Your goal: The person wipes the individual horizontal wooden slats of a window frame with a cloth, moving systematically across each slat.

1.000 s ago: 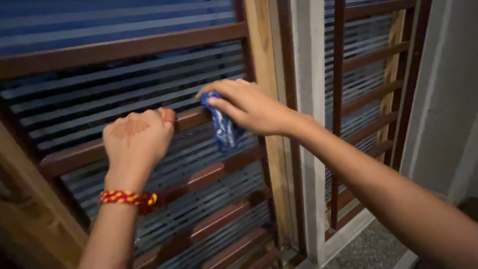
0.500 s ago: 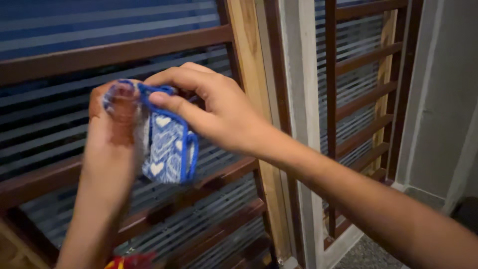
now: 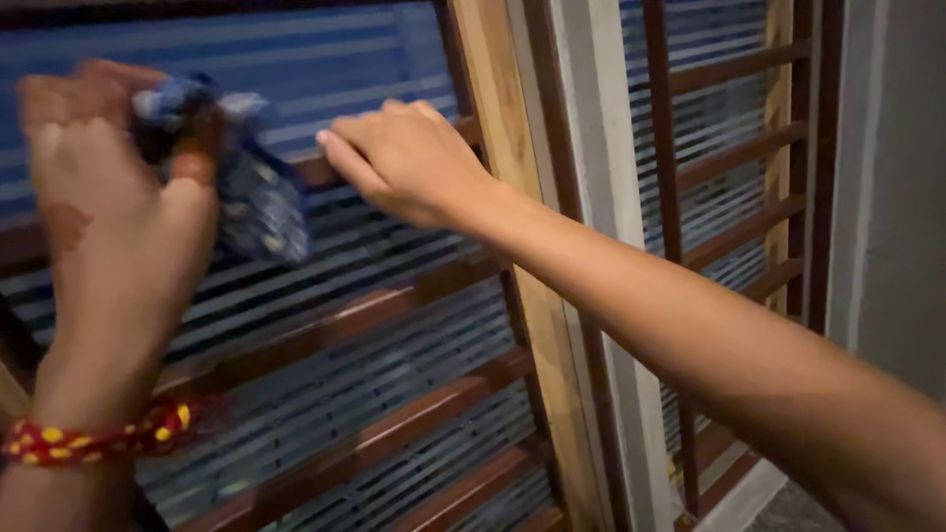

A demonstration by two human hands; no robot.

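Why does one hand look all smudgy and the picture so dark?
In the head view, the left hand and its blue cloth are smeared by motion blur; the right hand on the brown window bar is sharper; the light is dim and warm, with dark corners.

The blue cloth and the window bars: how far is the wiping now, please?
Done: nothing shows which bars are already wiped. In hand: the left hand grips the blue cloth near an upper brown bar, where the right hand rests. Left: the lower bars are untouched at this moment.
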